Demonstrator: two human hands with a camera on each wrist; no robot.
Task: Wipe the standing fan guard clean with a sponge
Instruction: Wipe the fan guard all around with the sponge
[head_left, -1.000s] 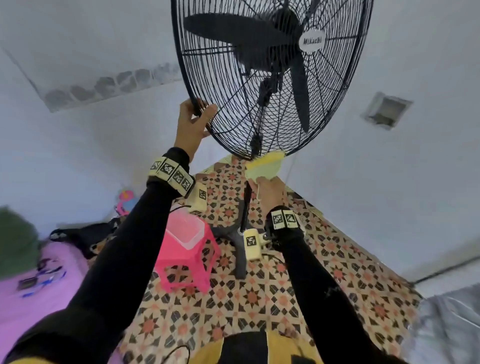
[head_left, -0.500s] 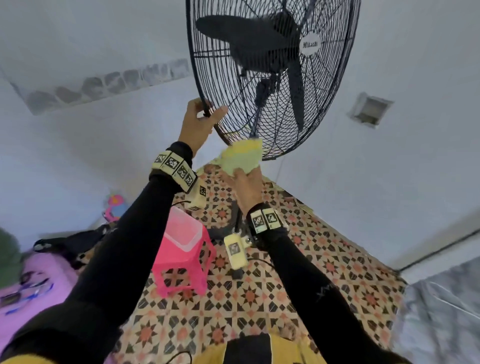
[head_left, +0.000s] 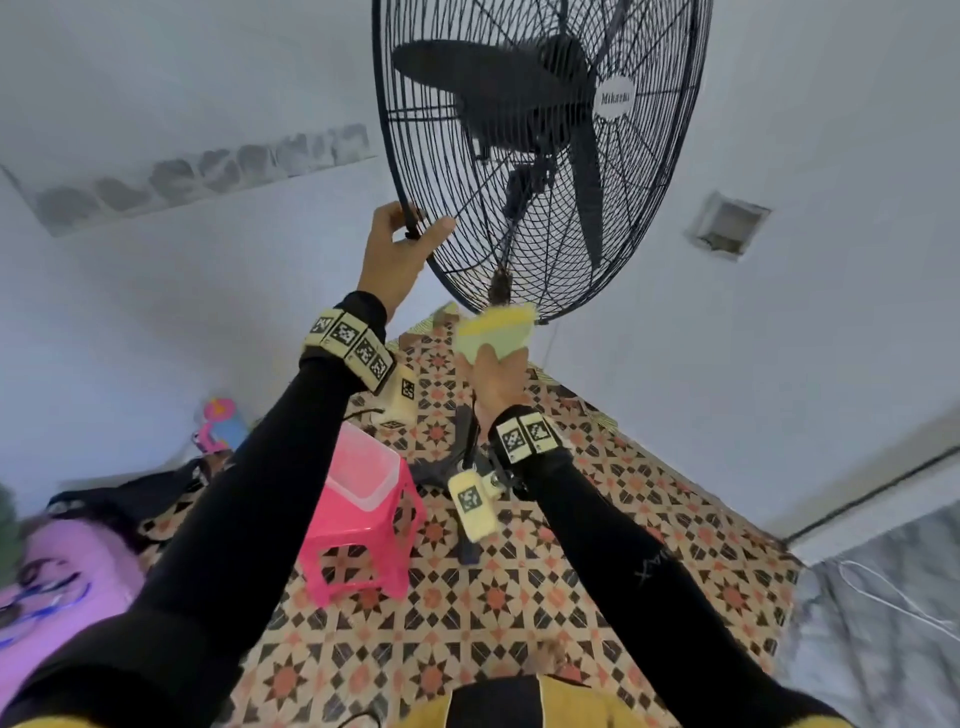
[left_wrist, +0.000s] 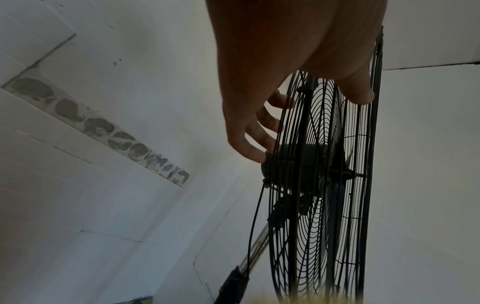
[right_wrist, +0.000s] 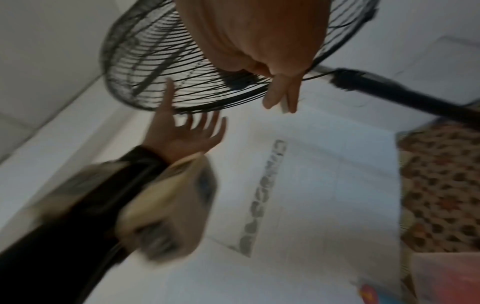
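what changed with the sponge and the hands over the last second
The right hand slid the sponge along the bottom rim of the fan guard, first toward the left hand, then back to the lowest point. The left hand kept its grip on the rim; the pink stool stayed put.

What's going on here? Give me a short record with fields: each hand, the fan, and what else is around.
left hand: grips the fan guard's lower left rim
right hand: holds a yellow sponge at the guard's bottom edge
fan blades: dark, behind the wires
floor: patterned tiles
nearby: pink stool carrying a clear tub
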